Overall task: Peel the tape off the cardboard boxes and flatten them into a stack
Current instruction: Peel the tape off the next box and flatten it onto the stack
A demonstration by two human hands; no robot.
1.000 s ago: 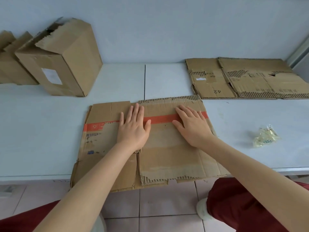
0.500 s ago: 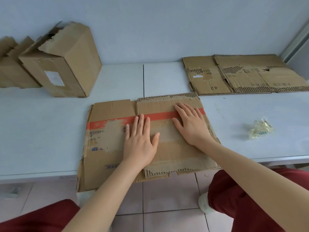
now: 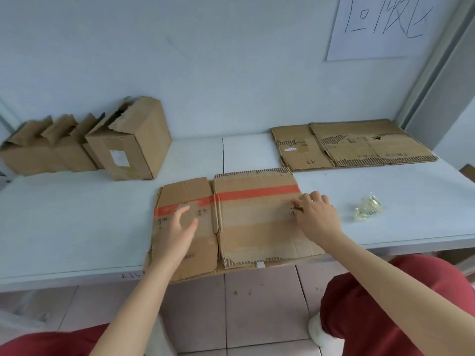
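Note:
A flattened cardboard box [image 3: 254,224] with a band of red tape [image 3: 257,194] lies at the table's front edge, its near flaps hanging over. My left hand [image 3: 177,232] hovers blurred over its left panel, fingers spread and holding nothing. At the box's right edge my right hand [image 3: 317,217] has its fingers curled on the cardboard. A stack of flattened boxes [image 3: 354,145] lies at the back right. An unflattened box [image 3: 133,142] stands at the back left, with more open boxes [image 3: 43,150] beside it.
A crumpled wad of clear tape [image 3: 367,210] sits on the white table [image 3: 77,222] right of my right hand. A paper sheet [image 3: 380,24] with handwriting hangs on the wall. Below the table edge are floor tiles and red trouser legs.
My left hand lifted off the cardboard and moved left over the left panel. My right hand slid to the box's right edge and curled its fingers. The camera tilted up.

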